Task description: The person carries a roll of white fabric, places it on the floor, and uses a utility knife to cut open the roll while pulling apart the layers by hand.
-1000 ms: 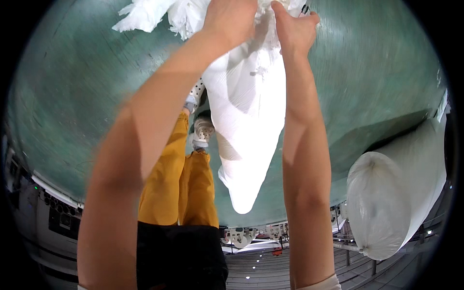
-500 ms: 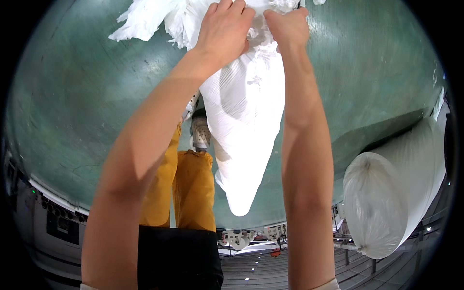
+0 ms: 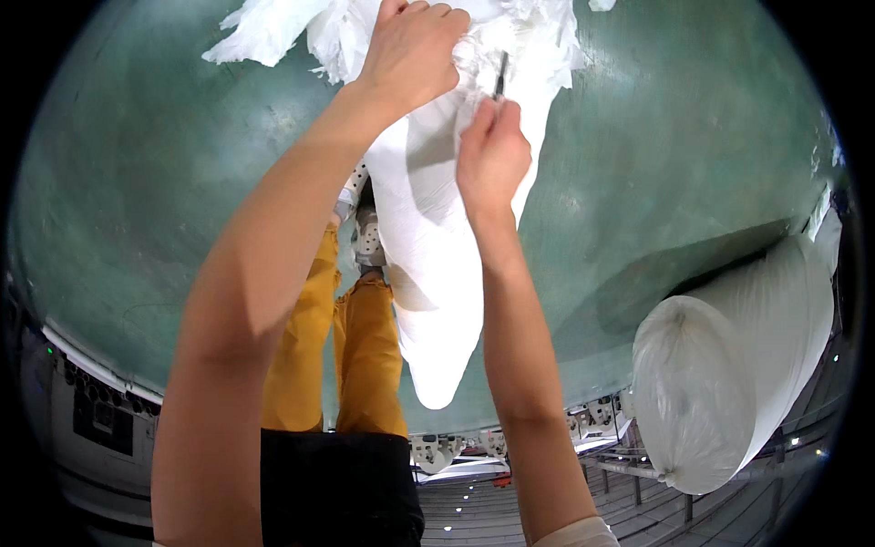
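Observation:
A long white bundle (image 3: 442, 264), wrapped in thin wrinkled material, tapers to a rounded end between my forearms. Its upper end is bunched and torn into loose white scraps (image 3: 269, 27). My left hand (image 3: 415, 55) is closed on the gathered white material at the top left of the bundle. In front of the bundle, my right hand (image 3: 494, 150) is closed round a slim dark pointed tool (image 3: 501, 75). The tool points up at the gathered part. Its handle is hidden in my fist, so I cannot tell its exact kind.
Green floor (image 3: 656, 137) spreads around the bundle. At the right stands a large stuffed whitish plastic bag (image 3: 697, 392). My legs in yellow trousers (image 3: 369, 356) and my light spotted shoes (image 3: 367, 242) are just left of the bundle. Machinery (image 3: 100, 410) lines the left edge.
My right hand has come down and leftward from the top right of the bundle, bringing the dark tool into plain view. My left hand keeps its hold, shifted only slightly.

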Demonstrator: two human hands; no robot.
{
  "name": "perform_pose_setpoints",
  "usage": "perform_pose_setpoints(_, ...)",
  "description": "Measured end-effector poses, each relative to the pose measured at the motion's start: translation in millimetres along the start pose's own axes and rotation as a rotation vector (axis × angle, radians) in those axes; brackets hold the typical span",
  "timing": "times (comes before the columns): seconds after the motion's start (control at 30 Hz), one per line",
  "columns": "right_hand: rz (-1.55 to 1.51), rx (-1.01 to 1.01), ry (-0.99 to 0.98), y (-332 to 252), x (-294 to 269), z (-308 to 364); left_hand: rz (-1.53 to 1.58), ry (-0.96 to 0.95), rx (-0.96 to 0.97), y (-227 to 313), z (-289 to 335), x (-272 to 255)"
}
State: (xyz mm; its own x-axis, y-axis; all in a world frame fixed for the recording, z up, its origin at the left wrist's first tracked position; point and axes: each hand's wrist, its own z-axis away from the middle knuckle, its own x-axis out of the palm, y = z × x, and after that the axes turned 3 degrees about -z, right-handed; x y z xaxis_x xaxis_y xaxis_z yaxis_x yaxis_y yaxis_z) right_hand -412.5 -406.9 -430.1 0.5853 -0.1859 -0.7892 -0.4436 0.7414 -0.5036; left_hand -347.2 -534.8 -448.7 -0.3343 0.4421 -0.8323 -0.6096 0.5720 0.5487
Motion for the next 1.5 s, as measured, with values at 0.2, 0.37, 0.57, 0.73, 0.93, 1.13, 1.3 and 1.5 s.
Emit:
perform_pose_setpoints(0.2,0.264,-0.168,-0.004,-26,15,-31,-0.082,0.038,-0.078,0,5,1)
perform_pose_setpoints(0.37,0.37,-0.175,-0.128,-29,11,-36,-0.091,0.074,-0.012,-12,11,1)
perform_pose_setpoints(0.57,0.369,-0.182,-0.093,-21,7,-40,0.091,0.006,-0.03,-18,12,1)
perform_pose_setpoints(0.73,0.328,-0.16,-0.107,-25,11,-32,0.105,-0.051,-0.069,-21,10,5)
perform_pose_setpoints(0.93,0.422,-0.051,0.051,36,2,-9,0.152,-0.101,-0.077,-32,7,14)
perform_pose_setpoints(1.13,0.155,-0.156,0.03,8,-12,-9,0.249,-0.131,-0.135,-36,2,14)
perform_pose_setpoints(1.3,0.353,-0.19,-0.065,-24,13,-31,0.305,-0.009,-0.173,-35,8,25)
perform_pose_setpoints(1.5,0.389,-0.201,-0.157,-21,6,-35,0.26,-0.085,-0.128,-27,1,8)
